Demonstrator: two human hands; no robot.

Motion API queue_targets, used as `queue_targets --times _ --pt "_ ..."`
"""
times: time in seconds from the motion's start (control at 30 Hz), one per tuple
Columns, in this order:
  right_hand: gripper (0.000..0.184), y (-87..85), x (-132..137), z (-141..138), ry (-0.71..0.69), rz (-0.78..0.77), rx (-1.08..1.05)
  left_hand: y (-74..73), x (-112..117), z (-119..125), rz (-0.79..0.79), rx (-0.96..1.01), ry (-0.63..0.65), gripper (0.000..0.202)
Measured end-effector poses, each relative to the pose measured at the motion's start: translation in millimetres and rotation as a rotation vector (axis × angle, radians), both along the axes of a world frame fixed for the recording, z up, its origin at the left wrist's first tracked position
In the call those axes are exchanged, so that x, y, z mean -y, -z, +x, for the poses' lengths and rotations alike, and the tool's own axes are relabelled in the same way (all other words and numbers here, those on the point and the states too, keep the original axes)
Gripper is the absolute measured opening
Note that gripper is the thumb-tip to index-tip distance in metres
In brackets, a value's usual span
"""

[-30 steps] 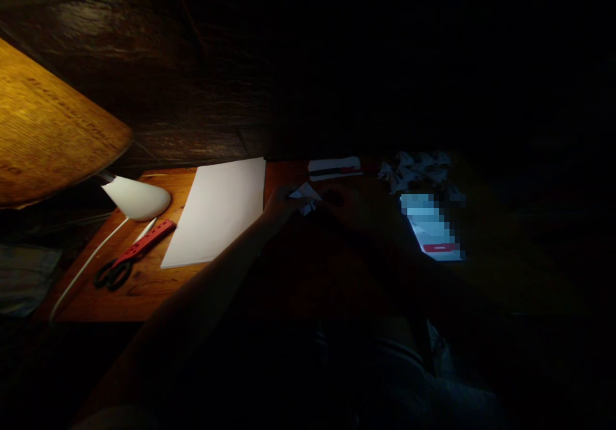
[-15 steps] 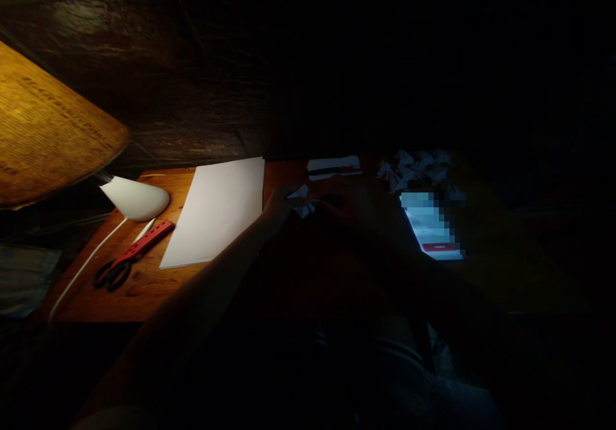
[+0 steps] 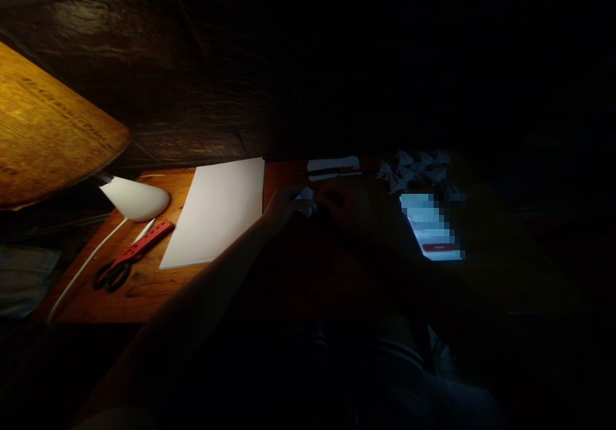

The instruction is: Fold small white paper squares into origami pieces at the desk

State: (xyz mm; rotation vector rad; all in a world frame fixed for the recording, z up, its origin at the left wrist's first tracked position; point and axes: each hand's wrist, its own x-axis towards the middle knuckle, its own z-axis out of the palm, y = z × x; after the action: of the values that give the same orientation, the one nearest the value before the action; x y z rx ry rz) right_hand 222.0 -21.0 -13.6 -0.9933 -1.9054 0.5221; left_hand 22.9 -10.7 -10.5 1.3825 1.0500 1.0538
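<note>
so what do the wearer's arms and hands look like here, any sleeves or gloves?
Left forearm is bare as far as the lamp light shows: no sleeve, no watch or band visible. Left hand looks ungloved. Right hand and its arm sit in deep shadow; too dark to tell sleeve, glove or jewellery.

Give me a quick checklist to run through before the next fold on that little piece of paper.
1. Both hands on the small paper: ok; left hand and right hand meet at it.
2. Enough light on the fold: not ok; the lamp lights the table's left side, the hands sit in shadow.
3. Spare white sheet within reach: ok, beside the left hand.
4. Scissors clear of the hands: ok, lying shut near the lamp.
5. Lit phone visible: ok.
6. Creases sharp: cannot tell.
</note>
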Motion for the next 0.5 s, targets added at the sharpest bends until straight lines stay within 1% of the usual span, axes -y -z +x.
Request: queue_targets --times 0.13,0.33,0.5 --pt "0.009 1.9 -1 0 0.0 -0.046 -0.015 5.0 -2 -2 0.025 -0.025 0.034 0.024" --pt "0.011 2.4 0 1 0.038 -0.034 0.068 15.1 -4 -4 0.093 -0.115 0.065 0.03" --pt "0.014 -0.9 -1 2 0.03 -0.035 0.111 13.8 -3 -3 0.136 -0.14 0.054 0.027"
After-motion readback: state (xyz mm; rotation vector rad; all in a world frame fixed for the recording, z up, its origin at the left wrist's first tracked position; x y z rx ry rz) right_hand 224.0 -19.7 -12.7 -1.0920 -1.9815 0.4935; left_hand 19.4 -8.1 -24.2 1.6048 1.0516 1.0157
